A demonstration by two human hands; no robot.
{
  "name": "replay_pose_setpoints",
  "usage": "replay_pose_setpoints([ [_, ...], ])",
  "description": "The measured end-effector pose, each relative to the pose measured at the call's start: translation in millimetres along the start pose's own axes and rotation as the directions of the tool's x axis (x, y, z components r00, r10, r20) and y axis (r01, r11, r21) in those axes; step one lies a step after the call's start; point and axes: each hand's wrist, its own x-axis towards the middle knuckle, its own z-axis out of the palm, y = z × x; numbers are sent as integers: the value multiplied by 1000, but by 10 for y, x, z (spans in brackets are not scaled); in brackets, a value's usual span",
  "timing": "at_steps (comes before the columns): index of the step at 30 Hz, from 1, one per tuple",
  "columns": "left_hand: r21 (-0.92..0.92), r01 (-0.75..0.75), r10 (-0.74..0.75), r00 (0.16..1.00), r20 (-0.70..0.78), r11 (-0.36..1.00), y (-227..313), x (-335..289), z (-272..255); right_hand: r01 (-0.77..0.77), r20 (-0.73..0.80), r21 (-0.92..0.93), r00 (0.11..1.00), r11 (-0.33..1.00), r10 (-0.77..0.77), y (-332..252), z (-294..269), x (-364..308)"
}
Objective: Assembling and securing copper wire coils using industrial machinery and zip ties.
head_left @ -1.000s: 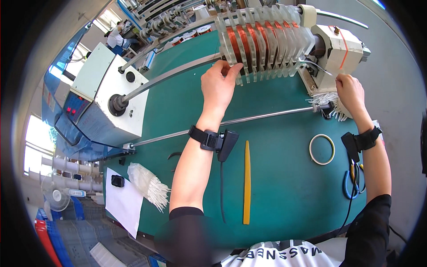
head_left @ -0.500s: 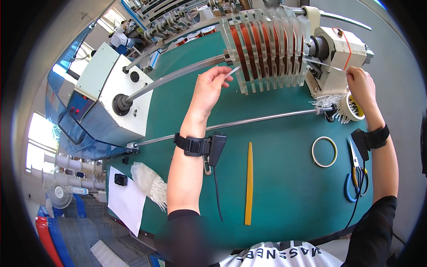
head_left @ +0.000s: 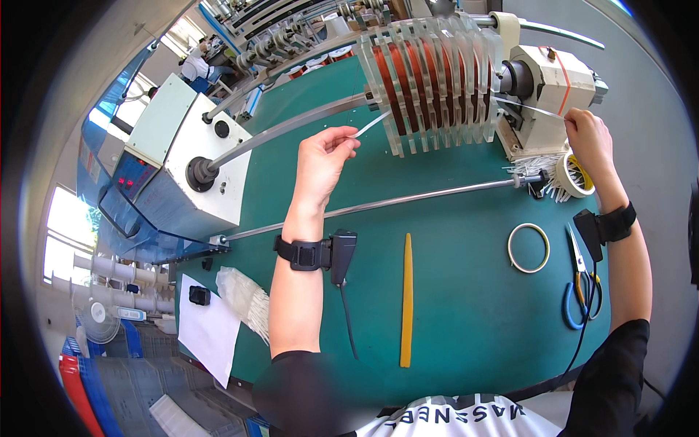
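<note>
A winding former [head_left: 404, 135] of clear slotted plates, wound with copper-coloured wire, sits on a metal shaft [head_left: 291, 120]. My left hand [head_left: 324, 162], left of the former, pinches the end of a thin white strip [head_left: 374, 123] that slants up to the former's near left side. On the other side my right hand [head_left: 588, 140] is closed on a thin white strip [head_left: 537, 110], stretched taut from the former's right side. Whether both are ends of one strip is hidden inside the former.
A white winding machine [head_left: 211, 164] stands left, its cream support [head_left: 561, 80] right. A steel rod [head_left: 408, 197] crosses the green table. Nearby are scissors [head_left: 579, 273], a tape ring [head_left: 512, 254], a yellow stick [head_left: 407, 302], tape rolls [head_left: 566, 177], loose white strips [head_left: 542, 166] and a bag of strips [head_left: 240, 291].
My left hand has moved left and slightly down, away from the former, and more of the white strip shows between them. My right hand has barely moved.
</note>
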Motion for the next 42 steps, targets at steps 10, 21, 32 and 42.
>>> replay_pose_setpoints([
  [10, -109, 57, -65, 995, -74, 992, 14, 21, 32, -20, 21, -2, 1000, 1000, 20, 0, -13, 18],
  [21, 347, -131, 250, 912, -324, 929, 80, 314, 649, -244, -93, -142, 968, 959, 232, 659, 155, 194],
  [32, 274, -79, 173, 925, -338, 958, 34, 292, 461, -146, 243, 833, 963, 533, -117, -445, 195, 133],
  [42, 288, -96, 196, 918, -344, 953, 51, 288, 511, 187, -100, 514, 982, 837, -158, -613, 456, 270],
])
